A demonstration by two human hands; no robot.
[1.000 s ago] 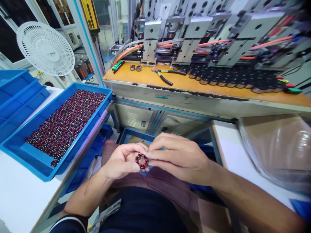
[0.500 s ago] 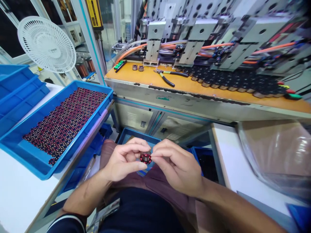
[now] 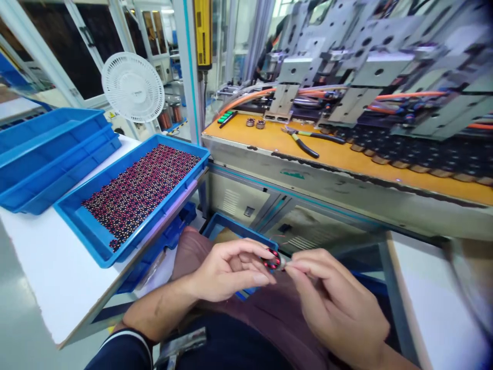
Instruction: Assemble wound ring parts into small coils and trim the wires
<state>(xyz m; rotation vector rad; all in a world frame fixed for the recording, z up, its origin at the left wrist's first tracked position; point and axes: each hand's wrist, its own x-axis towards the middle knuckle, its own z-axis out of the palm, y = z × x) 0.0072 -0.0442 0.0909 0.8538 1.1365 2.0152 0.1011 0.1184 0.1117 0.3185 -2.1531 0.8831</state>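
Note:
A small ring-shaped motor stator (image 3: 272,260) with red windings is held in front of my lap, its open centre tilted toward me. My left hand (image 3: 234,270) is curled around its left side, index finger above and thumb below. At the stator's right edge, my right hand (image 3: 335,290) is closed in a pinch; what lies between its fingertips is small and blurred. Many similar dark and red stators (image 3: 142,190) fill most of a blue tray (image 3: 102,261) to the left.
Stacked blue trays (image 3: 50,164) and a white fan (image 3: 133,87) are at the left. On the orange bench (image 3: 231,128) ahead lie pliers (image 3: 308,141), two loose stators (image 3: 255,123) and rows of dark parts (image 3: 416,154) below machine fixtures. A blue bin (image 3: 217,221) sits beneath the bench.
The view has turned left, so the scene has shifted right. The stator has turned in my fingers, and my right hand's pinch is now at its outer right edge, farther from my left hand.

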